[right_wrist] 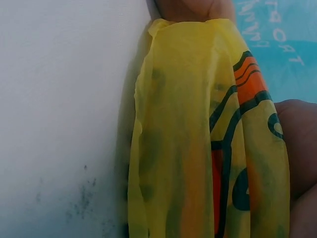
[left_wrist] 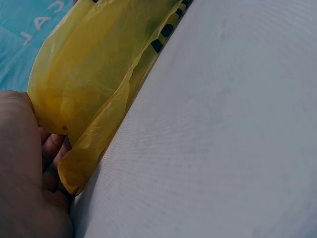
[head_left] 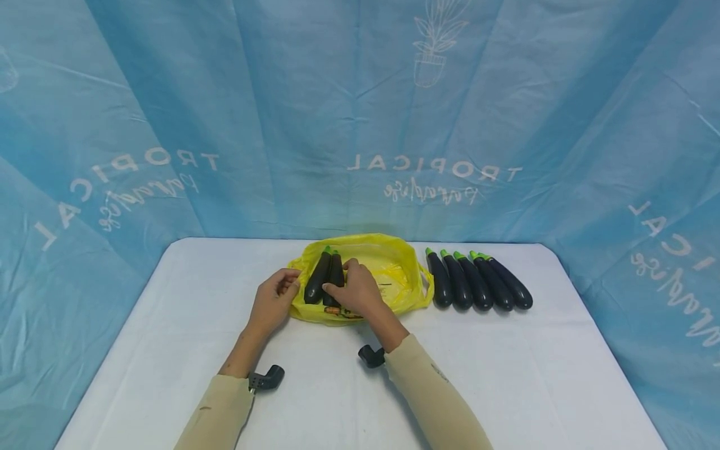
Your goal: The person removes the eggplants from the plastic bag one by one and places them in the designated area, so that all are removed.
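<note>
A yellow plastic bag (head_left: 402, 250) lies with its mouth spread wide on the white table. Two dark eggplants with green stems lie side by side in its left part: one eggplant (head_left: 317, 279) at the bag's left side, the other eggplant (head_left: 336, 272) just right of it. My right hand (head_left: 361, 291) reaches into the bag and grips the second eggplant, thumb on its near left side. With my left hand (head_left: 272, 302) I pinch the bag's left edge; the left wrist view shows the yellow film (left_wrist: 94, 79) at my fingers. In the right wrist view, the bag's printed side (right_wrist: 188, 134) hides my right fingertips.
Right of the bag, several more eggplants (head_left: 478, 284) lie in a slanted row, stems pointing away. The white tabletop (head_left: 315, 387) stretches in front. A blue printed curtain (head_left: 315, 125) hangs behind the table and along both sides.
</note>
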`<state>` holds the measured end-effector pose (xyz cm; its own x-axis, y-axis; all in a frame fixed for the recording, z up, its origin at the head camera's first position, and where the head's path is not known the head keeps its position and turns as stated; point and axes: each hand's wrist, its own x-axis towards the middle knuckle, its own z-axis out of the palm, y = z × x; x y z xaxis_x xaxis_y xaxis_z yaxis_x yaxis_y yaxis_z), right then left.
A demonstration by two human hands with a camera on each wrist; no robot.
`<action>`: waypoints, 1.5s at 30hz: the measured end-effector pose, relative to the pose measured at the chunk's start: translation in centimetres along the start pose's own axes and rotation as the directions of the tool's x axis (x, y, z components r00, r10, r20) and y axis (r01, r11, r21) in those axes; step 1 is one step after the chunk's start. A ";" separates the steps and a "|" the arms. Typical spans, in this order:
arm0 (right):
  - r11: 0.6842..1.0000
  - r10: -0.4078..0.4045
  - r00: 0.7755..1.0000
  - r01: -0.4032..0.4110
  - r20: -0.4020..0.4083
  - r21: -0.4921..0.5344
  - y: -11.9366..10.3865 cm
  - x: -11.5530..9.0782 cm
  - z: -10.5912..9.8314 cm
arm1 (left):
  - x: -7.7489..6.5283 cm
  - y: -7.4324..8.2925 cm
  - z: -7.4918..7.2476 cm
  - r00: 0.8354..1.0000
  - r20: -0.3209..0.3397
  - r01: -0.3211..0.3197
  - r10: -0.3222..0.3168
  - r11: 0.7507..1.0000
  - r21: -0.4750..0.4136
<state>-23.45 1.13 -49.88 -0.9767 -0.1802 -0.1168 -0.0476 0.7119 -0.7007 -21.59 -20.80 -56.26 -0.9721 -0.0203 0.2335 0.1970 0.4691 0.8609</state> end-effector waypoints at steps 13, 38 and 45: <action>0.997 0.081 0.996 -0.082 -0.031 -0.016 0.0 -0.1 -0.3 | -0.1 0.2 0.0 1.000 -0.003 0.008 -0.007 1.000 0.006; 0.996 0.055 0.998 -0.054 -0.014 0.078 -0.6 -2.0 -3.2 | -0.2 0.4 -0.1 1.000 0.004 0.018 -0.018 1.000 0.010; 0.998 0.016 0.999 -0.014 -0.030 0.064 -0.9 -2.8 -4.0 | -0.2 0.4 -0.1 1.000 0.004 0.023 -0.023 1.000 -0.005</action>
<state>-21.47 3.70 -46.15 -0.9832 -0.1481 -0.1069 -0.0202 0.6697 -0.7424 -21.35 -20.68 -55.94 -0.9769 -0.0279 0.2118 0.1751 0.4640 0.8684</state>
